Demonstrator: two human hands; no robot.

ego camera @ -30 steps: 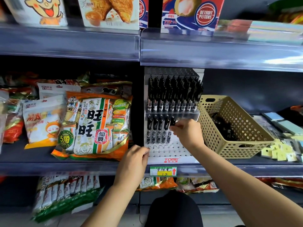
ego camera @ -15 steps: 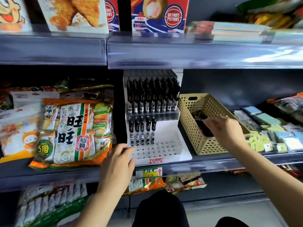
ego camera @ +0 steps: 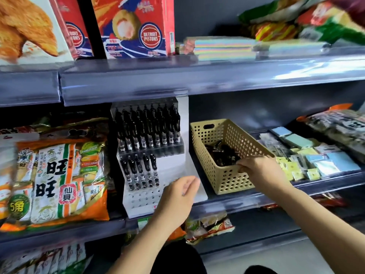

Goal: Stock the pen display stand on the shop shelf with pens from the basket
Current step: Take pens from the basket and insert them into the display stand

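While the upper tier of the pen display stand (ego camera: 172, 165) looks full, with black pens (ego camera: 147, 131) packed upright across its width, the tier below is only begun: five pens (ego camera: 139, 171) stand at its left end, the rest of that row to the right is bare, and the rows of holes (ego camera: 138, 196) on the white step in front hold nothing. The stand sits on the middle shelf (ego camera: 233, 204), between the snack bags (ego camera: 57, 180) on its left and the tan perforated basket (ego camera: 227, 178) just beside it on its right. A dark heap of loose pens (ego camera: 221, 153) lies in the basket's bottom, so there is plenty of stock to draw on, and by my reckoning the job is somewhere near half done, with most of the lower steps left to fill. The right hand (ego camera: 260, 171) reaches over the basket's front rim with its fingers curled down inside; whether they have closed on a pen I cannot tell, since the rim and the hand hide the tips. The left hand (ego camera: 177, 194) hangs before the stand's lower right corner, fingers loosely bent and carrying nothing; whether it touches the stand is unclear. Further right, small stationery packets (ego camera: 316, 159) cover the shelf beyond the basket.
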